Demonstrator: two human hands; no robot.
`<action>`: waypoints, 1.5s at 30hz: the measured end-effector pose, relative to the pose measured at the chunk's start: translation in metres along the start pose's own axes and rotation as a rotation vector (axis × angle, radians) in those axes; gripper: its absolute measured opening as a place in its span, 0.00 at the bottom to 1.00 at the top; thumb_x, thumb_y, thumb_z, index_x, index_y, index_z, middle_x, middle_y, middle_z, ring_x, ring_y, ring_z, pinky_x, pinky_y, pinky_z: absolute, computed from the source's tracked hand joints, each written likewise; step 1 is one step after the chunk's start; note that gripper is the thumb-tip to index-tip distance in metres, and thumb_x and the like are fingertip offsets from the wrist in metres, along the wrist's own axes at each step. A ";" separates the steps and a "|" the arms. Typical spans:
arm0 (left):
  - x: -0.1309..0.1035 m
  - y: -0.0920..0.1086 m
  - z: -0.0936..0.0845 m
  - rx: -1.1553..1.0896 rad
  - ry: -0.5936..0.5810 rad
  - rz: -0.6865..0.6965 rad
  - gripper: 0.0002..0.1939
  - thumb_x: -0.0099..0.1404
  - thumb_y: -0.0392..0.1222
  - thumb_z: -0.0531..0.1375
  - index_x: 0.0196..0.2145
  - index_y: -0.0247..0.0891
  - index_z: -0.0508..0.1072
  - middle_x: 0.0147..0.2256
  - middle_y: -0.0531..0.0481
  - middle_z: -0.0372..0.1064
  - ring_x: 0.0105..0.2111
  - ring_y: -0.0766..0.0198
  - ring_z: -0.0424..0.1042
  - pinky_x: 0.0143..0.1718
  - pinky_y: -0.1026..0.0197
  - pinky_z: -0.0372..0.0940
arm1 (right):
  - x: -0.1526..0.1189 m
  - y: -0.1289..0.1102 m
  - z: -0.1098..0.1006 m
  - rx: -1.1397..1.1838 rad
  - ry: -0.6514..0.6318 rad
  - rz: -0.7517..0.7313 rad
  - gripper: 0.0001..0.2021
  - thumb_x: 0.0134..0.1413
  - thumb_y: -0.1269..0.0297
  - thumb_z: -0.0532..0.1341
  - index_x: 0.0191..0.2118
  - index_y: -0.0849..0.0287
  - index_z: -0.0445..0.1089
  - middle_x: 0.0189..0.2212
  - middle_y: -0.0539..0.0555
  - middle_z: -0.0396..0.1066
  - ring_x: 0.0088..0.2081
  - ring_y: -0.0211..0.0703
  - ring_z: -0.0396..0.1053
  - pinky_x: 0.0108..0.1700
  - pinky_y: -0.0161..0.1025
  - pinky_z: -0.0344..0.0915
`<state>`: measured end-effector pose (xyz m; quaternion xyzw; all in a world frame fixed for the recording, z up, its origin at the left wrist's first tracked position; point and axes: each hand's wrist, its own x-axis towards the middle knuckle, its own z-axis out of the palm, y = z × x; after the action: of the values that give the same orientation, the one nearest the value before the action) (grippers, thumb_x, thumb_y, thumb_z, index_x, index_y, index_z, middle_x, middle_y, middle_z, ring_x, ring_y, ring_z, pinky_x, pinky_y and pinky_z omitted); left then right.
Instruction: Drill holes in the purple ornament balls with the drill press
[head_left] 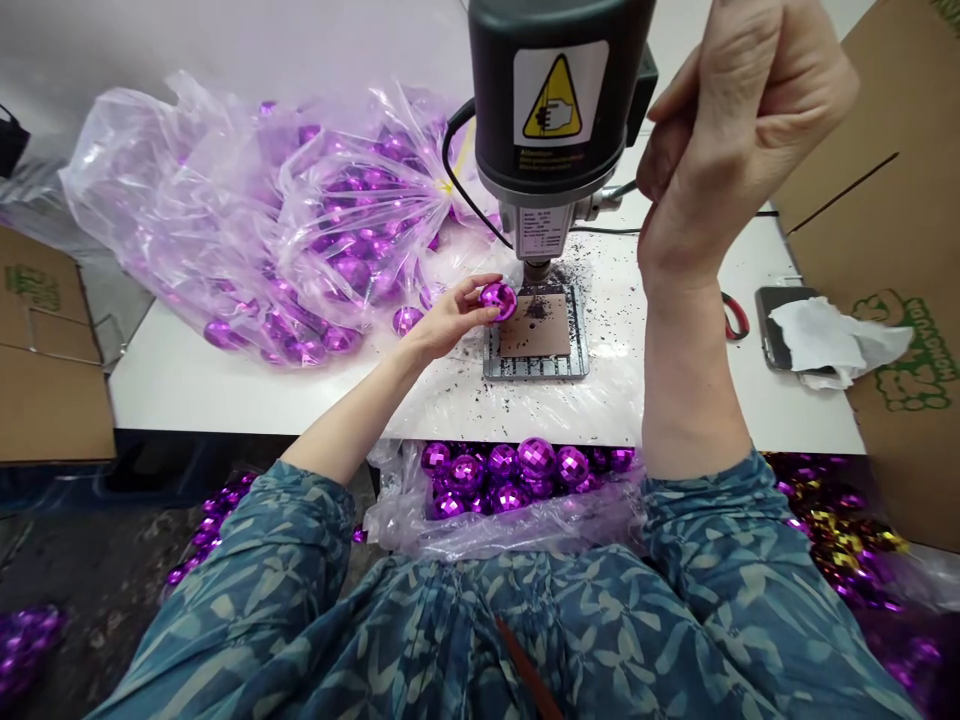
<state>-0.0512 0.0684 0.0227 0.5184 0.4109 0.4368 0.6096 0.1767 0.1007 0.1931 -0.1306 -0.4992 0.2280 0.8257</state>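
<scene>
My left hand (454,315) pinches a shiny purple mirrored ball (498,300) between thumb and fingers. It holds the ball at the left edge of a brown board (551,335) on the metal base (536,372) of a small bench drill press (559,110). My right hand (739,130) is raised beside the machine's black head, its fingers curled closed. A thin lever (624,189) runs from the machine's side hub to those fingers; its grip end is hidden behind them. The chuck (537,270) hangs above the board, where dark shavings (541,305) lie.
A big clear bag (300,220) of purple balls covers the table's left side, with one loose ball (407,320) nearby. More balls (536,458) fill a plastic-lined container at the front edge. On the right are red-handled scissors (735,316), white tissue (832,335) and a cardboard box (892,250).
</scene>
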 end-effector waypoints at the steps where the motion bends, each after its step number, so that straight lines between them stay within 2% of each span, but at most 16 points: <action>1: -0.002 -0.002 0.004 0.009 -0.008 -0.007 0.37 0.58 0.50 0.81 0.61 0.44 0.75 0.51 0.44 0.82 0.51 0.52 0.83 0.55 0.49 0.79 | 0.000 -0.001 0.001 0.009 0.005 0.005 0.29 0.44 0.38 0.68 0.20 0.62 0.63 0.13 0.41 0.61 0.14 0.19 0.53 0.22 0.28 0.45; 6: -0.003 -0.008 0.018 -0.155 0.050 -0.147 0.27 0.70 0.65 0.70 0.56 0.45 0.76 0.45 0.45 0.82 0.42 0.55 0.84 0.41 0.54 0.81 | -0.001 -0.003 0.000 0.000 -0.008 0.014 0.28 0.45 0.39 0.67 0.20 0.63 0.65 0.14 0.41 0.61 0.15 0.18 0.55 0.22 0.27 0.46; 9: -0.001 -0.014 0.022 -0.221 0.128 -0.163 0.23 0.69 0.61 0.72 0.50 0.44 0.76 0.47 0.46 0.82 0.42 0.57 0.84 0.43 0.54 0.82 | -0.002 0.000 -0.001 0.010 -0.002 -0.019 0.28 0.48 0.40 0.67 0.20 0.63 0.64 0.14 0.41 0.61 0.15 0.18 0.54 0.23 0.27 0.46; 11: -0.001 -0.018 0.022 -0.180 0.171 -0.139 0.22 0.67 0.57 0.74 0.50 0.44 0.76 0.48 0.47 0.81 0.42 0.59 0.83 0.44 0.54 0.81 | -0.004 0.002 -0.001 0.015 -0.004 -0.042 0.28 0.49 0.41 0.67 0.20 0.63 0.64 0.14 0.41 0.61 0.15 0.18 0.53 0.22 0.27 0.47; 14: -0.003 -0.023 0.023 -0.033 0.221 -0.015 0.27 0.64 0.56 0.76 0.54 0.44 0.76 0.48 0.47 0.81 0.45 0.59 0.83 0.50 0.54 0.80 | -0.005 0.001 -0.001 0.008 -0.014 -0.038 0.28 0.49 0.40 0.67 0.21 0.64 0.65 0.13 0.41 0.61 0.15 0.18 0.54 0.22 0.26 0.49; 18: -0.002 -0.028 0.027 0.195 0.225 0.181 0.32 0.62 0.56 0.76 0.58 0.41 0.75 0.51 0.42 0.82 0.53 0.54 0.82 0.60 0.48 0.76 | -0.005 -0.004 -0.001 -0.008 -0.017 -0.014 0.28 0.46 0.40 0.67 0.21 0.64 0.64 0.14 0.40 0.61 0.15 0.18 0.55 0.23 0.24 0.52; 22: 0.006 -0.036 0.030 0.316 0.205 0.254 0.34 0.60 0.54 0.77 0.58 0.40 0.74 0.53 0.40 0.81 0.53 0.52 0.82 0.59 0.47 0.76 | -0.005 -0.006 -0.002 -0.045 -0.026 -0.005 0.28 0.47 0.38 0.65 0.21 0.63 0.64 0.14 0.40 0.60 0.15 0.17 0.54 0.24 0.24 0.54; 26: 0.011 -0.044 0.034 0.362 0.200 0.283 0.34 0.57 0.50 0.78 0.57 0.41 0.74 0.57 0.40 0.79 0.54 0.52 0.80 0.59 0.48 0.75 | -0.006 -0.006 -0.002 -0.111 -0.039 0.000 0.28 0.48 0.37 0.62 0.22 0.61 0.63 0.14 0.39 0.60 0.15 0.16 0.52 0.25 0.24 0.55; 32: 0.009 -0.048 0.044 0.406 0.190 0.322 0.30 0.59 0.48 0.75 0.57 0.42 0.73 0.56 0.42 0.75 0.57 0.50 0.77 0.64 0.46 0.70 | -0.008 0.002 0.001 -0.117 0.009 -0.082 0.27 0.53 0.39 0.60 0.22 0.62 0.61 0.14 0.41 0.58 0.15 0.18 0.47 0.22 0.27 0.49; 35: 0.007 -0.049 0.050 0.403 0.195 0.322 0.32 0.58 0.51 0.77 0.56 0.43 0.73 0.56 0.42 0.75 0.57 0.48 0.76 0.62 0.47 0.70 | -0.008 0.005 0.001 -0.119 0.009 -0.106 0.28 0.55 0.39 0.59 0.22 0.62 0.62 0.14 0.41 0.56 0.15 0.18 0.46 0.23 0.27 0.49; 40: 0.007 -0.052 0.057 0.336 0.212 0.303 0.33 0.61 0.64 0.74 0.56 0.44 0.73 0.57 0.41 0.75 0.59 0.49 0.75 0.64 0.46 0.68 | -0.008 0.004 0.000 -0.122 0.011 -0.094 0.27 0.54 0.39 0.59 0.23 0.61 0.62 0.14 0.41 0.57 0.15 0.19 0.48 0.22 0.27 0.50; 45: 0.012 -0.059 0.060 0.226 0.266 0.297 0.43 0.52 0.65 0.80 0.56 0.45 0.69 0.56 0.42 0.75 0.60 0.49 0.76 0.67 0.45 0.68 | -0.009 0.002 -0.002 -0.157 -0.009 -0.093 0.27 0.55 0.39 0.59 0.23 0.61 0.62 0.14 0.41 0.56 0.15 0.19 0.47 0.23 0.28 0.51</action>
<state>0.0159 0.0583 -0.0286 0.5763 0.4530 0.5374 0.4170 0.1742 0.0980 0.1850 -0.1703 -0.5248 0.1501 0.8204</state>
